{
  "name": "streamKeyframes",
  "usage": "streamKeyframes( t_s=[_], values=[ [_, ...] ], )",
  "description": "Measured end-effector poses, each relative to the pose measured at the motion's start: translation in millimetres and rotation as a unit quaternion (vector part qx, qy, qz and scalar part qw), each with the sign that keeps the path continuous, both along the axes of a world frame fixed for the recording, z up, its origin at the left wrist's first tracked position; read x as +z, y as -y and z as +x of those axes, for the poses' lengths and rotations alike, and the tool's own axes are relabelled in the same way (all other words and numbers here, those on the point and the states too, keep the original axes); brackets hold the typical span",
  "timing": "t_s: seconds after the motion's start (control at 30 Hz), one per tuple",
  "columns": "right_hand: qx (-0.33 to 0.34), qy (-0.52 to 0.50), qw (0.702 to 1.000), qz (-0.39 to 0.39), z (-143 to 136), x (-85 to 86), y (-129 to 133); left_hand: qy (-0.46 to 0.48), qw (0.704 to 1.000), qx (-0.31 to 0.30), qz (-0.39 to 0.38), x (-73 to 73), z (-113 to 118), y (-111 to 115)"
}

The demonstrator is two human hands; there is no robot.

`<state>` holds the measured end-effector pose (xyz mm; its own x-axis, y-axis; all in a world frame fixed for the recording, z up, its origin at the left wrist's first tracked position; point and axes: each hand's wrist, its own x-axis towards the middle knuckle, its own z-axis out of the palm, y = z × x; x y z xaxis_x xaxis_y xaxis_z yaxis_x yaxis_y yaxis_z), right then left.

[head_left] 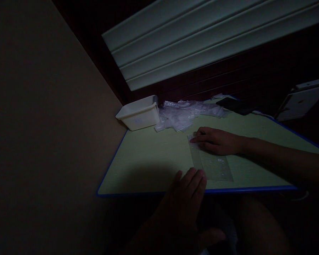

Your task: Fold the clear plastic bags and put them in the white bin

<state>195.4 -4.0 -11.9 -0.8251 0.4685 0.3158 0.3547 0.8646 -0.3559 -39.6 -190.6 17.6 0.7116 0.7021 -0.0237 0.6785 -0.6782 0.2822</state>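
Keeping the clear bag flat on the surface wants light, even pressure: right hand at its far end (can't tell if it's pinching), left hand open, fingertips by the near-left corner.

PLACE: likely a home, exact room unclear | SIGNS: we see a plain wall, pale slatted panel in dark frame, small blue-edged table

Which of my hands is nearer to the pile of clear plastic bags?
The right hand, just in front of the pile; the left hand is farther, at the table's near edge.
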Motion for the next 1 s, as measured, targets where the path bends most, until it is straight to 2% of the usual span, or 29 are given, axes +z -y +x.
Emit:
streamKeyframes(
  t_s=[0.1,0.17,0.27,0.37,0.47,0.57,0.67,0.73,0.83,0.9,1.0],
  values=[
    [-0.006,-0.001,1.000,-0.006,-0.2,-0.2,0.6,0.015,0.999,-0.031,0.001,5.8,-5.6,3.4],
    [-0.008,-0.003,1.000,-0.008,-0.3,-0.1,0.9,0.027,0.999,-0.035,0.013,5.4,-8.0,-3.9],
    [-0.006,-0.001,1.000,-0.001,-0.5,0.2,0.8,0.045,0.997,-0.019,0.059,3.6,-6.7,-30.1],
    [-0.004,0.004,1.000,0.010,-0.5,-0.3,0.4,0.032,0.996,0.017,0.077,5.5,-0.4,-66.6],
    [0.002,0.003,1.000,0.012,-0.6,-2.0,0.2,0.032,0.995,0.024,0.086,9.1,6.1,-98.8],
    [0.002,0.002,1.000,0.010,-1.1,-2.8,0.9,0.024,0.996,0.018,0.080,9.7,9.2,-118.6],
    [-0.001,-0.020,1.000,-0.016,-0.7,-0.7,1.0,0.012,0.997,0.006,0.078,8.7,8.7,-128.1],
    [-0.033,-0.064,0.995,-0.068,1.0,2.2,-0.2,0.010,0.997,-0.007,0.074,8.8,7.5,-132.0],
    [-0.119,-0.138,0.974,-0.135,5.5,7.5,-3.8,0.026,0.997,-0.020,0.065,10.4,6.8,-139.3],
    [-0.171,-0.146,0.967,-0.124,8.7,10.6,-6.5,0.040,0.997,-0.017,0.057,11.5,8.0,-146.7],
    [-0.220,-0.088,0.969,-0.066,12.9,14.0,-9.0,0.048,0.998,0.004,0.028,11.4,11.3,-161.3]
  ],
)
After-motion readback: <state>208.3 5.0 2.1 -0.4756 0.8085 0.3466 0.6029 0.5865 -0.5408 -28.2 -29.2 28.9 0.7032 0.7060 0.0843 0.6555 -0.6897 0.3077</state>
